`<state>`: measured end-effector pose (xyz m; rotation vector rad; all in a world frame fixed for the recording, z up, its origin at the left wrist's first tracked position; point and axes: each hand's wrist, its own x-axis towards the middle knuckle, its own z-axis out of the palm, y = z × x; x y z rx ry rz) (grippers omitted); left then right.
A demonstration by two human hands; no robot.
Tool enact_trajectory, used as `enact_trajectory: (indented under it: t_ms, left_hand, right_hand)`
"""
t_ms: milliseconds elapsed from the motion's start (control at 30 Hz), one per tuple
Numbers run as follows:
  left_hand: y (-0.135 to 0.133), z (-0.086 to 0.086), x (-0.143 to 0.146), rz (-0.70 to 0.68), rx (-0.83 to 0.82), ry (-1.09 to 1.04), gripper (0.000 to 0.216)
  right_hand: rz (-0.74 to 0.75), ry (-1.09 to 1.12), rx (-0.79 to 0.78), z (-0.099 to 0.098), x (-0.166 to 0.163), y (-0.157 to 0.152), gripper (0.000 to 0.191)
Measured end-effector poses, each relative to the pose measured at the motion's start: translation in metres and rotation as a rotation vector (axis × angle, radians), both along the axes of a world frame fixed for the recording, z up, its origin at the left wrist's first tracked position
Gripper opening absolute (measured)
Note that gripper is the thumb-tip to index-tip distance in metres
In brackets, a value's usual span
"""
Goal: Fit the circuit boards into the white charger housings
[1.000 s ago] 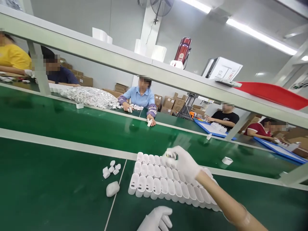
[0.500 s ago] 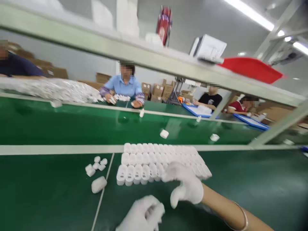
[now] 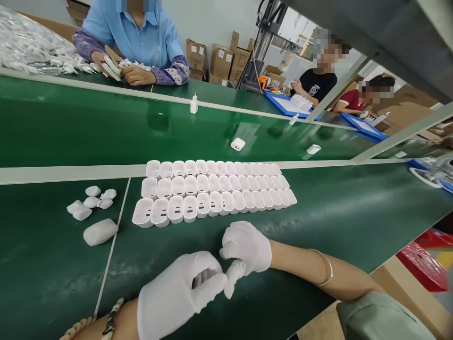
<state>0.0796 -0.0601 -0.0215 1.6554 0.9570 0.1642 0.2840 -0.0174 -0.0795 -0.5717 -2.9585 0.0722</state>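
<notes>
The person's two gloved hands met low over the green bench, on the near side of the white cases; the left hand was curled, thumb and fingers rounded about a small gap with something dim inside it, though from where I stood I could not tell whether it gripped a piece; the right hand had its fingers bent and its thumb pointing down, close by the left fingertips, and I could not tell whether anything was pinched there either.

The white cases stood in three long rows just beyond both hands, their open mouths facing up; the right hand was the nearer to them, its knuckles a little short of the front row, with bare bench between; the left hand sat farther back, below the front row's left half.

Off to the left, past a pale seam in the bench, lay a large white lump and a cluster of smaller white lumps, well apart from the hands; on the green strip beyond the rows a white block lay on its own, another to its right; across from us a co-worker in a blue shirt held white pieces.
</notes>
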Motion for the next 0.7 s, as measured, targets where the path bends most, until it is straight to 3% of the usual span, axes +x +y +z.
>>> enact_trajectory:
  t_ms: [133, 333, 700]
  left_hand:
    - [0.001, 0.005, -0.001, -0.042, -0.018, 0.003, 0.031]
    - [-0.002, 0.008, -0.001, -0.076, 0.049, 0.061, 0.028]
    - [-0.004, 0.014, 0.001, -0.052, 0.141, 0.041, 0.023]
  right_hand:
    - [-0.081, -0.084, 0.023, 0.001, 0.002, -0.003, 0.075]
    - [-0.071, -0.098, 0.011, 0.003, 0.002, -0.010, 0.062]
    - [-0.093, -0.049, 0.044, 0.008, -0.002, -0.011, 0.083]
